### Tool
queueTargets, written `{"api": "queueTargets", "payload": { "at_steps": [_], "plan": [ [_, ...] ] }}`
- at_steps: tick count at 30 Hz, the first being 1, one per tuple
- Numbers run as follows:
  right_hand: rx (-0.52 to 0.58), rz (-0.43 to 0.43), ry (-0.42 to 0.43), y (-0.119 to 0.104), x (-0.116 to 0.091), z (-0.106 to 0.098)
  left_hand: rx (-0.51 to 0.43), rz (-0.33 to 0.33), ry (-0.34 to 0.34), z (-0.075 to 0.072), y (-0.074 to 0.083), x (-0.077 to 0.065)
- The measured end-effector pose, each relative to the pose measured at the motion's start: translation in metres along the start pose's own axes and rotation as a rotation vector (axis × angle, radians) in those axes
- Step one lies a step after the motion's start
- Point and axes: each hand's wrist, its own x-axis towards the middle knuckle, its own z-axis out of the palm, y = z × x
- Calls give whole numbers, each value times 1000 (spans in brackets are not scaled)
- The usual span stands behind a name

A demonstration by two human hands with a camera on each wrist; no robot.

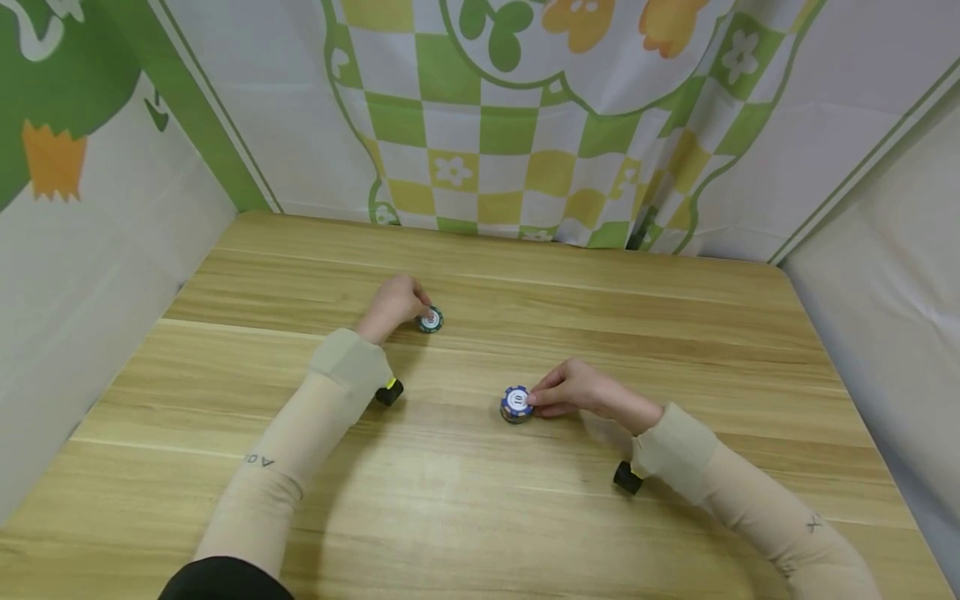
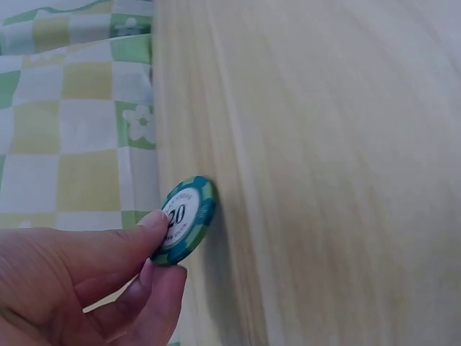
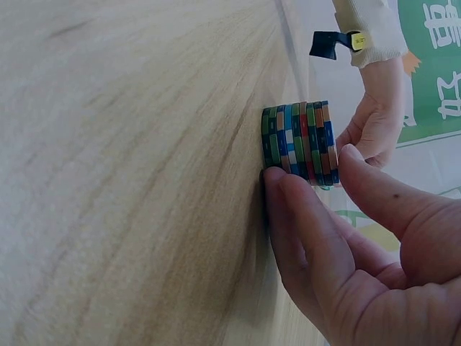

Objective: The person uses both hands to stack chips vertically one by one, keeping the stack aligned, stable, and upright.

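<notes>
In the head view, my left hand (image 1: 393,305) pinches a green poker chip (image 1: 431,320) over the table's left-centre part. The left wrist view shows the number 20 on the chip's (image 2: 190,220) white centre, thumb on its face and fingers beneath. My right hand (image 1: 583,388) grips a stack of poker chips (image 1: 516,405) from its right side. On top lies a blue-edged chip reading 10. Seen from the right wrist, the stack (image 3: 297,144) holds several chips in green, blue, red and brown, with the thumb at the top chip and the fingertips low against the side.
Both hands work over a wooden table (image 1: 450,500). A checked green, yellow and white curtain (image 1: 502,158) hangs along its far edge, and pale cloth walls (image 1: 885,217) flank the sides. Small black devices (image 1: 389,392) sit at both wrists.
</notes>
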Motion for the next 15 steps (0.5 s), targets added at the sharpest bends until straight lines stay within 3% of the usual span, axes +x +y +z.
{"api": "queueTargets", "payload": {
  "at_steps": [6, 15],
  "plan": [
    [-2, 12, 4, -1, 0, 0, -128, -31, -90, -2, 5, -1],
    [-3, 20, 9, -2, -1, 1, -166, -10, -198, 1, 15, -8]
  ]
}}
